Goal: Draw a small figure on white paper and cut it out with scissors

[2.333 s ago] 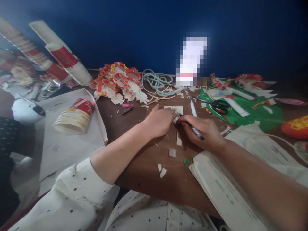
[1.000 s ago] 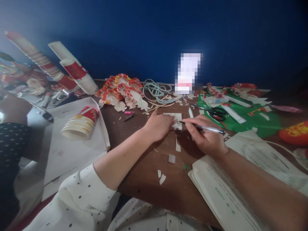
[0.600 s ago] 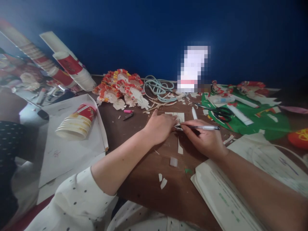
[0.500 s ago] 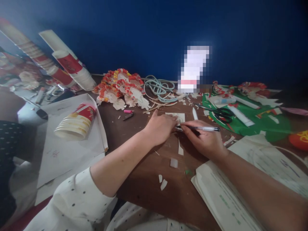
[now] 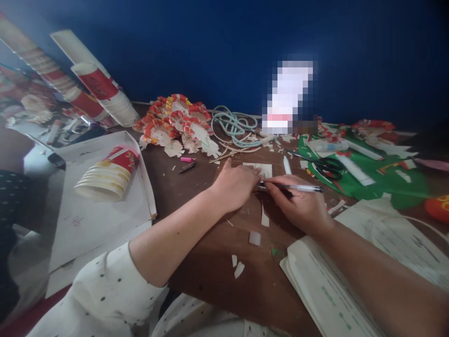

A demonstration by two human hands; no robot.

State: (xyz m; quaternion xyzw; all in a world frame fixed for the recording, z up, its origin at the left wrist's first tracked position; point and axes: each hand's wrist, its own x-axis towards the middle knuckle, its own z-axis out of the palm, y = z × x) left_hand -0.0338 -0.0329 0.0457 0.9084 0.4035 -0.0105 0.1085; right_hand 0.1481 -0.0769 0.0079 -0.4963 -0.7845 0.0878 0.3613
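Note:
A small piece of white paper [image 5: 266,168] lies on the brown table, partly hidden under my hands. My left hand [image 5: 235,183] lies flat with its fingers over the paper's left side. A clear-barrelled pen [image 5: 307,188] is pinched in my right hand [image 5: 298,199], its tip down near the paper's lower edge. The exact tip is hard to make out between the fingers. Just behind the right hand lies a white tube-like stick [image 5: 286,164]. A narrow paper strip [image 5: 265,216] rests below the hands.
Stacked paper cups [image 5: 108,175] lie on a white box lid [image 5: 87,224] at left. Red-and-white paper crafts [image 5: 178,121] and a coiled pale cord [image 5: 233,124] sit at the back. Black scissors [image 5: 328,167] lie on a green sheet [image 5: 393,185]. White bags [image 5: 326,285] cover the front right.
The view has shifted slightly. My hands keep almost the same pose, the pen still in the right one and the left one still on the paper.

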